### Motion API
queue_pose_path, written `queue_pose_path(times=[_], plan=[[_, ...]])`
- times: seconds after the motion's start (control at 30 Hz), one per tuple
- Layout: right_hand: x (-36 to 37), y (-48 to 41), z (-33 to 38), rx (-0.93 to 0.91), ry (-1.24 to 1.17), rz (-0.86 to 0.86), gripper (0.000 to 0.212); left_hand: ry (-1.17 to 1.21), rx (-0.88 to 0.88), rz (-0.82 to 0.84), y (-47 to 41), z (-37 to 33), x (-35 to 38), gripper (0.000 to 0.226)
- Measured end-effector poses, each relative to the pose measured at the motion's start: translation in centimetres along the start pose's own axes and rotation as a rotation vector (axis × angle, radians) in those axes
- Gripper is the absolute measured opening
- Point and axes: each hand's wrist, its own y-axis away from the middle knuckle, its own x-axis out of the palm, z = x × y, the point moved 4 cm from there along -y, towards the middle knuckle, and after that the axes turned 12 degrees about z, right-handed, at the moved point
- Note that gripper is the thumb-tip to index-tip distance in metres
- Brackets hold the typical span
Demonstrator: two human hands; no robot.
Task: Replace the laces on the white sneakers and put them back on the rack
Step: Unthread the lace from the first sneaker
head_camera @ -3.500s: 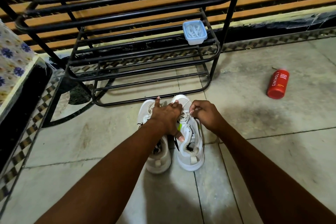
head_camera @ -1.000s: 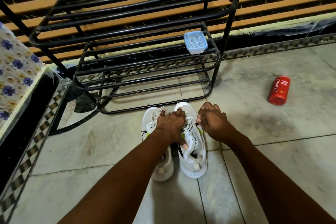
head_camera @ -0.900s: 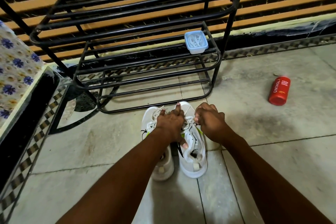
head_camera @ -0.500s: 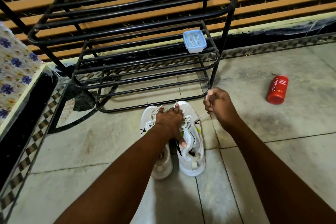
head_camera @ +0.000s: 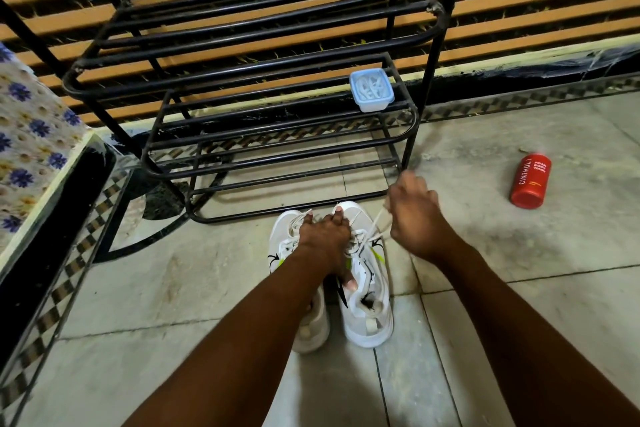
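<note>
Standing side by side on pale, scuffed stone tiles [head_camera: 138,288], the white sneakers [head_camera: 370,322] point their toes at the black tubular metal rack [head_camera: 242,121] just beyond. The left hand [head_camera: 325,236] presses on the lacing, fingers stretched toward the rack; the right hand [head_camera: 412,215] pinches a white lace [head_camera: 375,222], drawn taut. A blue plastic box [head_camera: 371,90] sits on one rack shelf; a red bottle [head_camera: 530,180] lies right of the rack.

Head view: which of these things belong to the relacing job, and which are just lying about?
For the job:
- sneaker being laced, left hand pressing on it
- lace, pinched by the right hand
- other sneaker
- black rack
- blue box on it, holding what look like white laces

Lying about:
- red bottle
- floral cloth
</note>
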Motion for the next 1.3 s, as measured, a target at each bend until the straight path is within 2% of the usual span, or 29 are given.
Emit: queue_pose_path(times=[0.1, 0.2, 0.23, 0.27, 0.4, 0.47, 0.57, 0.63, 0.7, 0.77, 0.87, 1.03, 1.1, 1.13, 1.23, 1.3], plan=[[-0.8, -0.1, -1.5, 0.092, -0.557, -0.246, 0.018, 0.003, 0.005, 0.013, -0.1, 0.1, 0.1, 0.143], [0.3, 0.1, -0.8, 0.195, -1.315, -0.276, 0.023, -0.001, 0.007, 0.02, -0.1, 0.0, 0.0, 0.141], [0.7, 0.2, -0.8, 0.207, -1.446, -0.247, 0.025, -0.003, 0.007, 0.02, -0.1, 0.1, -0.1, 0.141], [0.8, 0.4, -0.7, 0.183, -1.409, -0.203, 0.025, -0.003, 0.005, 0.021, -0.1, 0.1, 0.0, 0.141], [3.0, 1.1, -0.6, -0.083, -0.573, 0.179, 0.015, 0.009, 0.0, 0.021, -0.2, 0.0, 0.1, 0.141], [4.5, 1.1, -0.1, -0.159, -0.43, 0.299, 0.021, 0.019, 0.006, 0.01, -0.2, 0.0, 0.0, 0.141], [4.6, 0.2, 0.3, -0.143, -0.3, 0.306, 0.02, 0.025, 0.008, 0.005, -0.1, 0.1, 0.2, 0.141], [3.3, -0.2, 0.5, -0.114, -0.326, 0.261, 0.015, 0.027, 0.006, 0.001, -0.2, 0.0, 0.2, 0.142], [1.6, -0.1, 0.5, -0.044, -0.517, 0.122, 0.01, 0.033, 0.0, 0.002, -0.1, 0.1, 0.2, 0.141], [0.6, 0.3, 0.0, 0.033, -0.764, 0.011, 0.021, 0.032, 0.004, 0.001, -0.2, 0.1, 0.1, 0.141], [-0.1, 0.8, -0.2, 0.033, -1.129, -0.093, 0.03, 0.031, 0.009, 0.002, -0.3, 0.2, 0.3, 0.141], [0.0, 1.8, -0.4, 0.189, -1.459, -0.321, 0.05, 0.034, 0.012, 0.002, -0.3, 0.3, 0.4, 0.144], [-0.1, 1.6, -0.9, 0.242, -1.413, -0.364, 0.051, 0.036, 0.011, -0.001, -0.4, 0.3, 0.4, 0.144], [-0.3, 1.3, -1.1, 0.232, -1.297, -0.35, 0.052, 0.036, 0.012, 0.004, -0.4, 0.3, 0.5, 0.143], [-0.2, 0.8, -1.6, 0.189, -0.768, -0.237, 0.052, 0.032, 0.016, 0.004, -0.5, 0.2, 0.4, 0.143], [0.8, 0.9, -2.2, 0.172, -0.501, -0.147, 0.053, 0.019, 0.015, 0.007, -0.5, 0.2, 0.3, 0.143]])
